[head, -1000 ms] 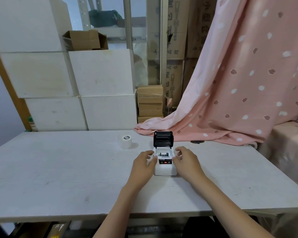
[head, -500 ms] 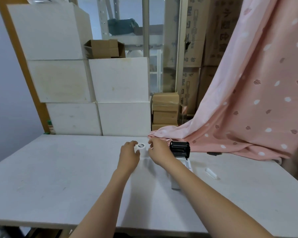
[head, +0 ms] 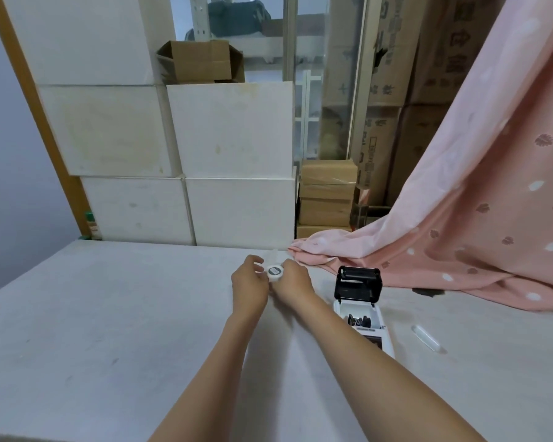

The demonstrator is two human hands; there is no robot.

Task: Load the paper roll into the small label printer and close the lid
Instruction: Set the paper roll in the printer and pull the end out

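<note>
The small white paper roll (head: 275, 272) is held just above the table, its dark core end facing me. My left hand (head: 249, 287) touches its left side and my right hand (head: 293, 285) grips its right side. A loose strip of paper (head: 273, 256) sticks up behind the roll. The small white label printer (head: 363, 317) stands to the right of my right forearm, its black lid (head: 359, 283) raised upright and its paper bay showing. The forearm hides the printer's lower left corner.
The white table (head: 109, 314) carries a small white oblong piece (head: 426, 338) to the right of the printer. Pink spotted cloth (head: 460, 218) drapes over the table's back right. White foam blocks (head: 230, 161) and cardboard boxes (head: 328, 193) stand behind the table.
Both hands left the printer, reached to the back left and took up the paper roll. The view swung left, so the printer now sits on the right.
</note>
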